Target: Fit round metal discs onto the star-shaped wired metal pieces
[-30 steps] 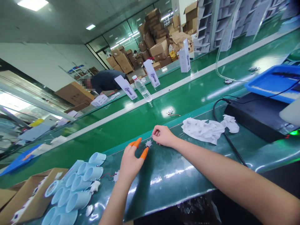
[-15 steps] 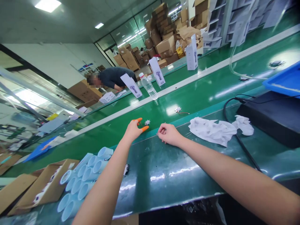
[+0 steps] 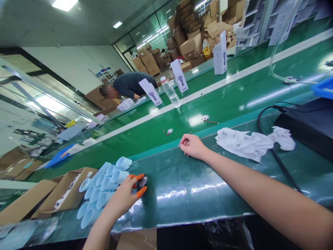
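Observation:
My left hand (image 3: 123, 196), with orange finger cots on two fingers, is at the lower left with its fingertips on either side of a small star-shaped circuit board (image 3: 143, 181). Just behind that hand lie pale blue plastic cups (image 3: 110, 182) on their sides. My right hand (image 3: 192, 146) rests curled on the dark green belt's edge, and nothing shows in its fingers. Crumpled white paper (image 3: 243, 144) lies to its right. Two more star-shaped boards (image 3: 205, 118) (image 3: 169, 131) with thin red wires sit on the bright green belt beyond.
A cardboard box (image 3: 65, 191) stands at the lower left. A black box (image 3: 304, 130) with a black cable (image 3: 275, 152) sits at the right, below a blue tray (image 3: 324, 87). A water bottle (image 3: 170, 92) stands on the belt divider. A person (image 3: 132, 85) bends over beyond the belts.
My left hand has moved back from the far belt edge to the lower left and reached the board by the cups. The view has swung, and my right hand stays at the edge.

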`<state>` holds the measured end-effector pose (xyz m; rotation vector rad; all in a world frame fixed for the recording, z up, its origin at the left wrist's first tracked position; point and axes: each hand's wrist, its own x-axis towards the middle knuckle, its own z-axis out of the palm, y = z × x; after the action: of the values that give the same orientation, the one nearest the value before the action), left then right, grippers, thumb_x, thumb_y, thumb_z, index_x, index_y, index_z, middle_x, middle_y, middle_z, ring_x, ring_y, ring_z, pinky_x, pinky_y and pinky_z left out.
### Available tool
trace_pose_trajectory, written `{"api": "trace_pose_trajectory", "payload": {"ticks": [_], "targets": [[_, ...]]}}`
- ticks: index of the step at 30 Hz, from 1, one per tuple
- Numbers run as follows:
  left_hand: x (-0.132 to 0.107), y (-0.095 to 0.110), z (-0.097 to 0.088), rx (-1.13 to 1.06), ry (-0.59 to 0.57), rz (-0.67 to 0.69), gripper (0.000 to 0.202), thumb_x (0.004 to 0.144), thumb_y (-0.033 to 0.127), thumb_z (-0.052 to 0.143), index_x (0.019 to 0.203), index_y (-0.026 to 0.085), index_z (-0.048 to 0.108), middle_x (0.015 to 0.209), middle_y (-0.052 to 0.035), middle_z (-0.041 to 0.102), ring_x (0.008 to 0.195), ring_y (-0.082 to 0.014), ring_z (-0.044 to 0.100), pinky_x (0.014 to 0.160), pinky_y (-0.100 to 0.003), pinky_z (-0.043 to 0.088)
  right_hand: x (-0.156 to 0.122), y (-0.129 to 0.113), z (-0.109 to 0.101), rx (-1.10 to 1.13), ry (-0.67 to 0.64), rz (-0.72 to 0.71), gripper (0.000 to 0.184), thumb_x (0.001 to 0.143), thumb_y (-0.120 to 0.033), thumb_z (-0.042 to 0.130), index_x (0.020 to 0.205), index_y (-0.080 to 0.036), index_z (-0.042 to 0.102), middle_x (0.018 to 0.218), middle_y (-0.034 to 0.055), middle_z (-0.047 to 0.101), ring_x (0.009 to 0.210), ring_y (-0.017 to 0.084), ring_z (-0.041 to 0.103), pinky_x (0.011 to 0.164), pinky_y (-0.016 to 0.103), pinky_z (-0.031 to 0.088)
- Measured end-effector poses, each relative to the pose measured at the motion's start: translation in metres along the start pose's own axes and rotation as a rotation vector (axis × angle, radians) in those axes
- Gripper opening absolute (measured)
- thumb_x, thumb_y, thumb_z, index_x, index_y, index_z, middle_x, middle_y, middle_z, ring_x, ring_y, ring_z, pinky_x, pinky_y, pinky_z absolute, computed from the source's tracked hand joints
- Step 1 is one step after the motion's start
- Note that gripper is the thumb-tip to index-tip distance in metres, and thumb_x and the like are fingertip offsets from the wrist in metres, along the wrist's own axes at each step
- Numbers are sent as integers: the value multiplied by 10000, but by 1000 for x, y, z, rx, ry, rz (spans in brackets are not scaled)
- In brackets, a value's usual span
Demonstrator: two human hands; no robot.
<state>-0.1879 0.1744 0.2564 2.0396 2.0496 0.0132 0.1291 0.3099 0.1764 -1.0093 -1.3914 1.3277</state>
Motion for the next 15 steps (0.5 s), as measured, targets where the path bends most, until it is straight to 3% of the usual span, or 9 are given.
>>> {"api": "trace_pose_trajectory", "payload": {"ticks": [4,10,12,15], "targets": [[5,7,8,-264,38,21,472,786,488,706,1148,185,709,960,-79,716,865,-247,706,854,-429,596,0,1,-1,-10,-8,0,123,730,-125,664,750,-199,567,537,-56,575,446,134,639,351,170,477],[30,66,11,-848,5,21,577,721,449,838,1183,147,671,1114,-138,760,995,-260,729,955,-445,583,-1,-4,-2,10,-1,23,137,735,-126,680,755,-195,562,532,-63,561,445,125,629,350,164,475],[46,85,14,-907,-23,26,585,707,461,852,1168,142,687,1138,-146,761,1019,-267,727,975,-440,570,-2,-5,-2,24,6,34,142,742,-133,686,758,-195,560,538,-69,551,444,122,627,347,164,475],[76,101,19,-826,-85,24,548,736,505,825,1139,149,719,1113,-136,775,1017,-270,728,968,-422,561,-2,-7,-2,38,17,41,144,750,-148,698,767,-192,562,552,-73,547,437,112,618,340,159,468]]}}
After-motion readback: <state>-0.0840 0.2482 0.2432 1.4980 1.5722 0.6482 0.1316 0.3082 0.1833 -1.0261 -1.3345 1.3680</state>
